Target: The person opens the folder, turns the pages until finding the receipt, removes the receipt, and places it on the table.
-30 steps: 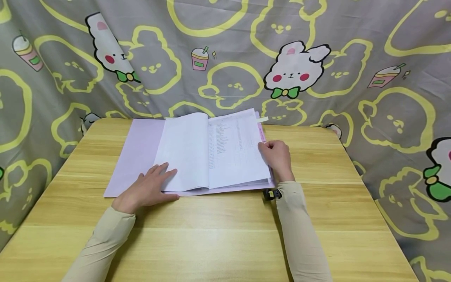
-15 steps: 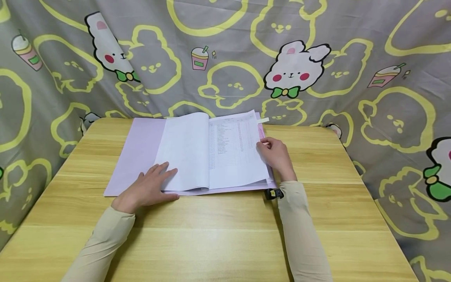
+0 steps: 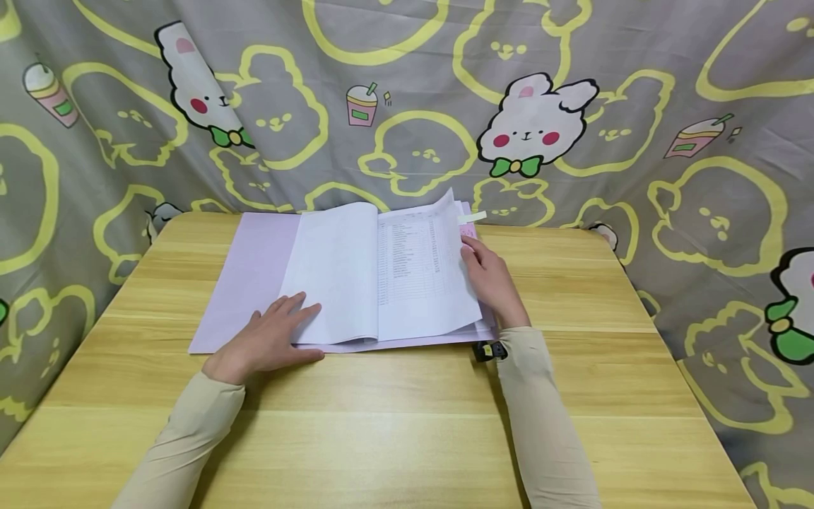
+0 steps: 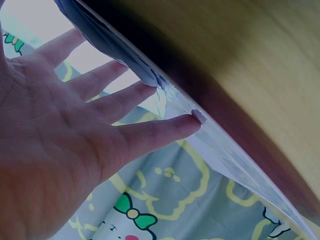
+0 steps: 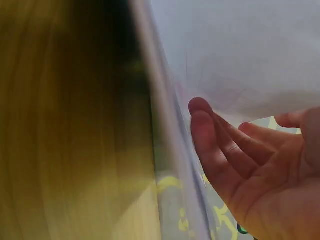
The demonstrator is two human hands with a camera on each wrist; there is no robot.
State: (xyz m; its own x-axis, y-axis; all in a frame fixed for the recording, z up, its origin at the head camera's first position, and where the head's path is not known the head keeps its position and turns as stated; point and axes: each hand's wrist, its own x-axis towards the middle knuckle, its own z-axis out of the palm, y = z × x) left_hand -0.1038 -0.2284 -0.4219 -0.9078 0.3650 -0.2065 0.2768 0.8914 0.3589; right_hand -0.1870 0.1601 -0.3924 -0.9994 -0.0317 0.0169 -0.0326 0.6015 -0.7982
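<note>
A folder (image 3: 261, 272) with a pale purple cover lies open on the table, holding a stack of white sheets. My left hand (image 3: 270, 339) rests with spread fingers on the blank left-hand page (image 3: 333, 265). The left wrist view shows these fingers (image 4: 155, 132) reaching to the edge of the sheets. On the right, a printed page (image 3: 416, 283) with a table of text is raised along its outer edge, its top corner curling up. My right hand (image 3: 496, 283) is at that edge, fingers (image 5: 212, 150) loosely extended against the lifted paper.
A pale index tab (image 3: 472, 218) and a pink label (image 3: 467, 230) show at the folder's right edge. A small black device (image 3: 490, 350) sits at the right wrist. Behind the wooden table (image 3: 394, 431) hangs a patterned grey curtain (image 3: 420, 85).
The right-hand page has lifted further, its outer edge moving left and its corner curling up. My right hand has loosened from a pinch and shifted slightly left. My left hand stays put.
</note>
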